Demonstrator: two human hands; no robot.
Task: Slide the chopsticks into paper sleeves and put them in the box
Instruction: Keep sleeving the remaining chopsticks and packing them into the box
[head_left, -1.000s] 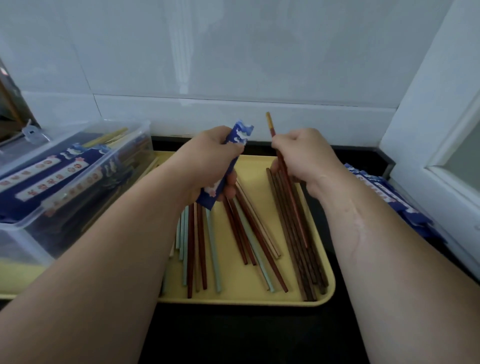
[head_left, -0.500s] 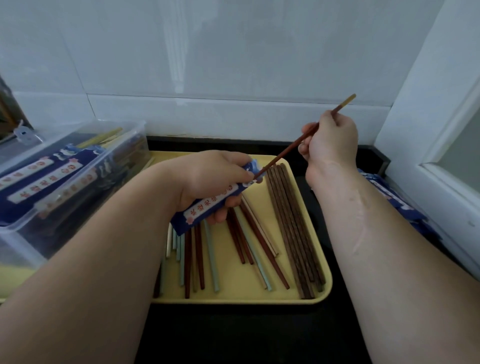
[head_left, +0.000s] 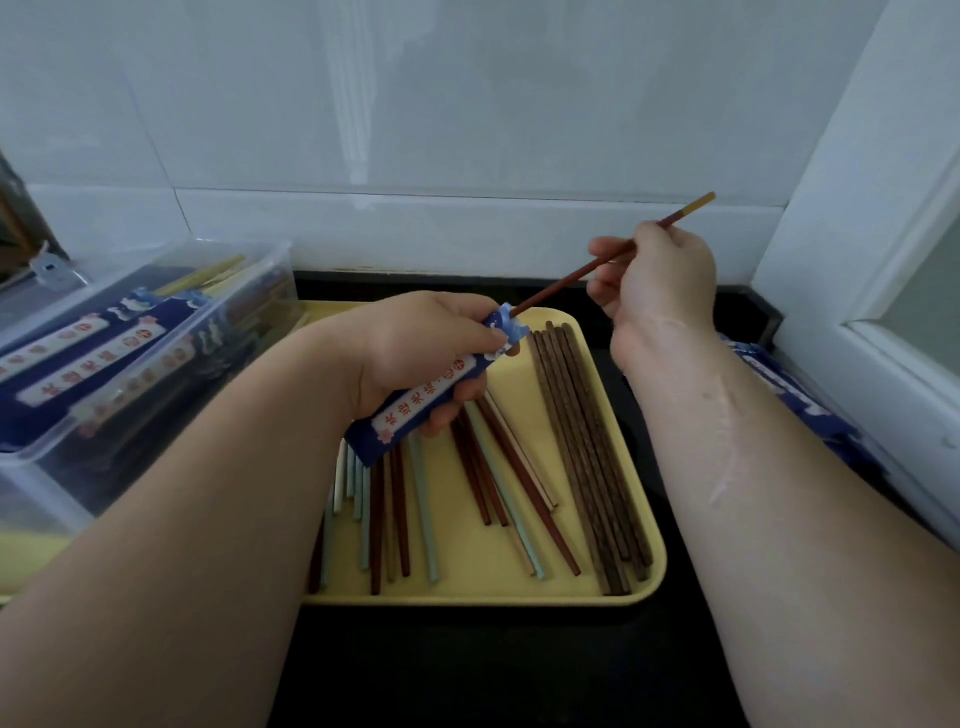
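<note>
Clear box (head_left: 156, 332) far left, sleeved pairs inside; left hand (head_left: 421, 353) fingers curled round blue paper sleeve (head_left: 431, 395) over yellow tray (head_left: 613, 592); red-brown chopstick (head_left: 576, 278) tip inside sleeve mouth; right hand (head_left: 660, 275) pinching its upper end; loose chopsticks (head_left: 587, 447) lying on tray.

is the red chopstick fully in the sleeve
Barely in: only the tip of the chopstick is inside the sleeve; the rest sticks out to the right hand.

No readable text
Red characters on the blue paper sleeve (head_left: 431, 395)'s white strip are too blurred to read.
</note>
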